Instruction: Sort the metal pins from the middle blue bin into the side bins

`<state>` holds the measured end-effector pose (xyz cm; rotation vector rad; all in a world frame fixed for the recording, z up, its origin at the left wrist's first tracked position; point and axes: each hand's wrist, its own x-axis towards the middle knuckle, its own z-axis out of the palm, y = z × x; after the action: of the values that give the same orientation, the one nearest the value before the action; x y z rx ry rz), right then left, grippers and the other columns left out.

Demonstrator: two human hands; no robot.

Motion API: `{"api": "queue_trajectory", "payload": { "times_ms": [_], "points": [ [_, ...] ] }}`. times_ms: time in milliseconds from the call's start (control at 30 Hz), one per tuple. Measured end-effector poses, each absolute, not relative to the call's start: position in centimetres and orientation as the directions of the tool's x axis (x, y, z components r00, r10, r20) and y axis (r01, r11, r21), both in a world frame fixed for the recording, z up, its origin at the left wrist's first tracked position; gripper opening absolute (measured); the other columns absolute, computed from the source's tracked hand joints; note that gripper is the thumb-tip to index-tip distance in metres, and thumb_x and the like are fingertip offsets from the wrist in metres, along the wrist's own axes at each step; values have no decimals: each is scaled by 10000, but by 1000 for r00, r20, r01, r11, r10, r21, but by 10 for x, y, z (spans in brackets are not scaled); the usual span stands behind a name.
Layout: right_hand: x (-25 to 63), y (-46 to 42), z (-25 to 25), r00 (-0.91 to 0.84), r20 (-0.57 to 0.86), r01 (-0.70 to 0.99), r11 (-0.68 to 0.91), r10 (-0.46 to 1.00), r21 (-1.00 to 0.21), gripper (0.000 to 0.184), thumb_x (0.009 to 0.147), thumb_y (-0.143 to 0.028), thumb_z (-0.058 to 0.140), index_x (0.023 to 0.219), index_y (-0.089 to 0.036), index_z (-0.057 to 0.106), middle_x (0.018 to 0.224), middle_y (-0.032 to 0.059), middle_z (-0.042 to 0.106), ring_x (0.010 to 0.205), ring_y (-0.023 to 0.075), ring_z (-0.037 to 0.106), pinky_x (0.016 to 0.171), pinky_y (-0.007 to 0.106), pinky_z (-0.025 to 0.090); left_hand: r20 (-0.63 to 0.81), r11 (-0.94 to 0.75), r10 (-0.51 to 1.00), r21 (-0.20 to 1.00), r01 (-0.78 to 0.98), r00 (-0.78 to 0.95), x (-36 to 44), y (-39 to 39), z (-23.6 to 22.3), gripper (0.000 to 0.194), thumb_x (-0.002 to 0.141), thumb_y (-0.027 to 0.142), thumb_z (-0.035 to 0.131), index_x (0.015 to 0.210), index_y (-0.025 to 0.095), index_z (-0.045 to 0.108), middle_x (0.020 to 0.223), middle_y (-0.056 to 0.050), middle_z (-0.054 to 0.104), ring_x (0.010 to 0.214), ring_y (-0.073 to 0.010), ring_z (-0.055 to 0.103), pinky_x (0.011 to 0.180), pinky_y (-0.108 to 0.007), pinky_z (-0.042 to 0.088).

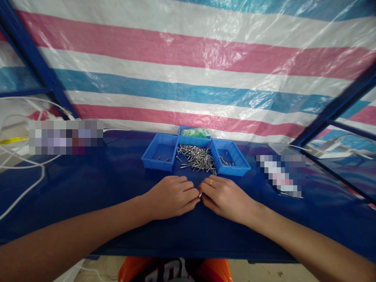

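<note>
My left hand point(174, 197) and my right hand point(226, 196) meet over the dark blue table, fingertips almost touching. Between them shows the end of a small silver rivet-like metal pin point(200, 195). Thumb and fingers of both hands are pinched together around it; most of the piece is hidden. Just beyond the hands spreads a loose pile of similar metal pins point(198, 158). A blue bin on the left point(157, 164) holds a few pins, and a blue bin on the right point(235, 170) holds several more.
Behind the pile stands another blue bin point(194, 143), with a further bin holding green plastic material point(194, 133) at its back. White cables point(38, 178) lie at the left. A blurred-out flat object point(279, 176) rests at right. A striped sheet point(188, 66) closes off the back.
</note>
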<state>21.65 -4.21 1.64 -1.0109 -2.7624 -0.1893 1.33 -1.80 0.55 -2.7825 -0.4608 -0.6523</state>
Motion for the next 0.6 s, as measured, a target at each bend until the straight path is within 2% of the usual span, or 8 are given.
{"api": "queue_trajectory", "payload": {
  "times_ms": [233,367,467,600],
  "points": [
    [214,-47,16,-741,270,663,735,615,142,127,895,-167,480,777,-170,528,728,42,570,670,176,507,628,306,376,451,-918,215,-210,337,866,15,-21,8,225,941,215,434,737,173,520,669,-1,568,635,-139,507,579,-301,336],
    [212,-49,15,-748,256,656,742,613,141,116,882,-174,503,768,-172,523,724,37,569,666,175,507,615,304,377,434,-917,197,-236,322,879,16,-24,10,211,917,199,453,717,176,515,656,4,558,609,-136,491,559,-303,333],
    [212,-48,14,-747,233,649,758,623,56,107,869,-155,507,764,-174,515,723,30,569,664,169,511,621,290,390,453,-925,174,-230,304,874,15,-25,10,214,913,190,446,712,172,519,647,6,558,600,-129,490,560,-291,344],
    [216,-44,14,-737,204,625,765,645,-159,62,882,-147,492,834,-176,518,764,23,581,702,152,542,633,256,410,493,-935,198,-166,315,847,12,-23,8,195,925,193,425,785,166,558,679,2,587,626,-124,521,596,-274,379]
  ]
}}
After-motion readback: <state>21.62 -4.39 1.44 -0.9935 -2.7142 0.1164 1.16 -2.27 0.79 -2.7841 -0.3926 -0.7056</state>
